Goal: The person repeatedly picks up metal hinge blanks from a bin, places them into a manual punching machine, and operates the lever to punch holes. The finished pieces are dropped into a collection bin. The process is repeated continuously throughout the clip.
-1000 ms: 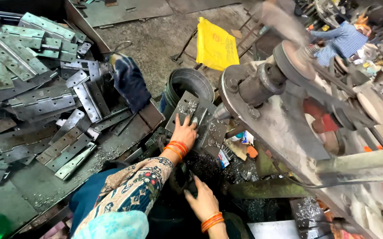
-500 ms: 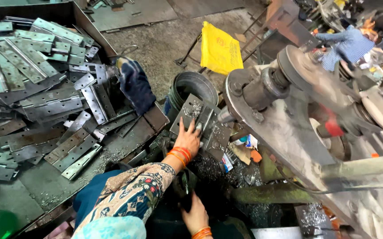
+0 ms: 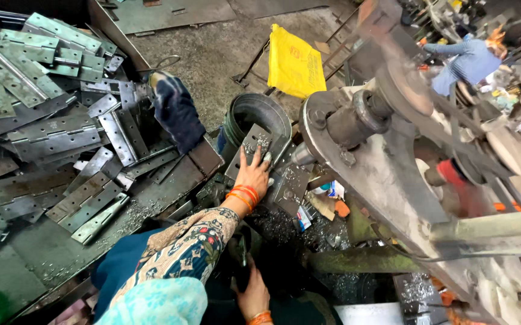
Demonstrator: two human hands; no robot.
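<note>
My left hand (image 3: 253, 176) reaches forward with orange bangles on its wrist and lies with spread fingers on a grey perforated hinge plate (image 3: 254, 143). The plate leans on the rim of a dark round metal bucket (image 3: 259, 111). My right hand (image 3: 253, 296) is low at the bottom edge and is closed around a dark handle (image 3: 240, 265) between my knees. A second grey plate (image 3: 290, 188) lies just to the right of my left hand, beside the press machine.
A big pile of grey hinge plates (image 3: 49, 132) fills a tray on the left, with a dark blue glove (image 3: 176, 111) on it. A heavy grey press with a flywheel (image 3: 387, 156) stands on the right. Behind are a yellow bag (image 3: 293, 63) and a person in blue (image 3: 471, 60).
My right hand has slid down towards the bottom edge of the view. My left hand stays on the plate at the bucket. The view has shifted a little.
</note>
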